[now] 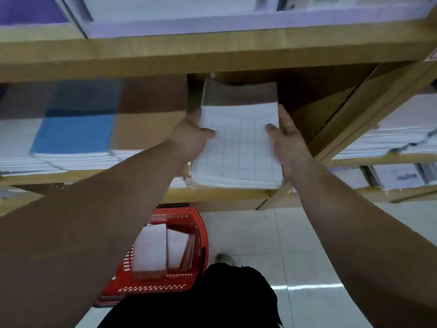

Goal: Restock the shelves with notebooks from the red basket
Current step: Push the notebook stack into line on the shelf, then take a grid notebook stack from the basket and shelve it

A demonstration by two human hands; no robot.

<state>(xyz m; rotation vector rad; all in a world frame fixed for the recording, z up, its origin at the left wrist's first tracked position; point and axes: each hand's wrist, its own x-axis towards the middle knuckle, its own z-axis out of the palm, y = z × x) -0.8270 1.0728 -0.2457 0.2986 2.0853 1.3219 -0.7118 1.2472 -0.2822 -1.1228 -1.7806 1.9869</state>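
A stack of white grid-covered notebooks (238,143) lies half inside a wooden shelf compartment (220,194), its front end sticking out past the shelf edge. My left hand (191,138) grips the stack's left side with the thumb on top. On the opposite edge my right hand (287,136) holds the stack the same way. Below, on the floor, stands the red basket (201,235) with more white notebooks (151,249) upright inside it.
Blue and white notebook piles (71,136) fill the shelf to the left. More white stacks (397,136) lie on the angled shelf at the right. A wooden shelf board (212,53) runs overhead. Pale floor tiles (307,256) spread to the right of the basket.
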